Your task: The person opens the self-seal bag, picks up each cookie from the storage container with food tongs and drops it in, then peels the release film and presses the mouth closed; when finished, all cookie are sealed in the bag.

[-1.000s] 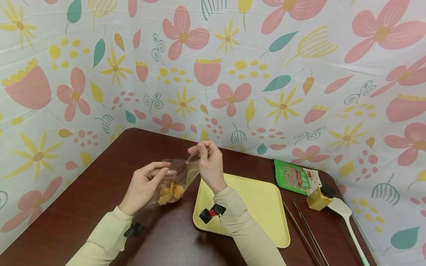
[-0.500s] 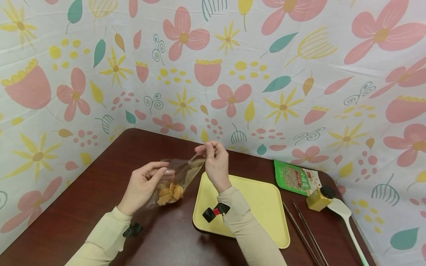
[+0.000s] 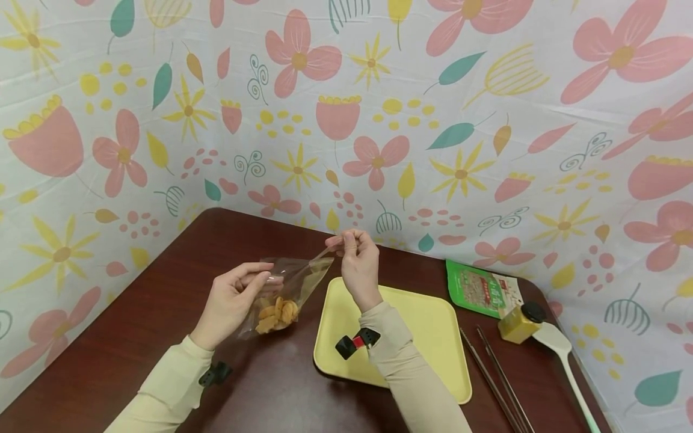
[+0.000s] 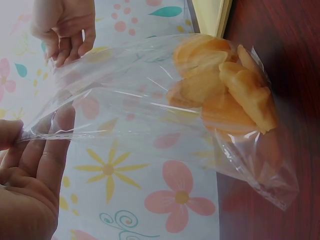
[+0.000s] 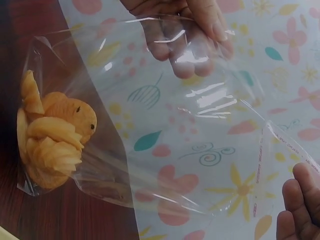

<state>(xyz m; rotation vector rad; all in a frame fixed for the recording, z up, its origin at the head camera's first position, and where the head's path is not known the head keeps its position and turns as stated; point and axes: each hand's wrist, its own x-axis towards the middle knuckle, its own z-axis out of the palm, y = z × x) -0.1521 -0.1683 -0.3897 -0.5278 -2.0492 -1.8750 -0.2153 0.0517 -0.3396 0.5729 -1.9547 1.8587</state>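
A clear plastic bag (image 3: 303,282) with several golden-brown cookies (image 3: 277,316) at its bottom hangs above the table. My left hand (image 3: 233,300) pinches the bag's upper edge between thumb and fingers. In the left wrist view the cookies (image 4: 225,90) are bunched at the closed end, away from the left hand (image 4: 35,175). At the right of the bag, my right hand (image 3: 360,264) pinches a thin see-through strip that runs back to the bag's mouth. Small red print shows along the strip (image 5: 290,142) in the right wrist view; the right thumb is out of that frame.
A yellow tray (image 3: 417,331) lies under and right of the right forearm. Farther right are metal tongs (image 3: 498,379), a green food pouch (image 3: 476,288), a yellow jar with a black lid (image 3: 520,325) and a white spatula (image 3: 557,343). Flowered cloth (image 3: 379,120) rises behind the table.
My right hand has moved to the right, away from the bag, and the strip between them is drawn out longer. The left hand and the cookies have barely moved.
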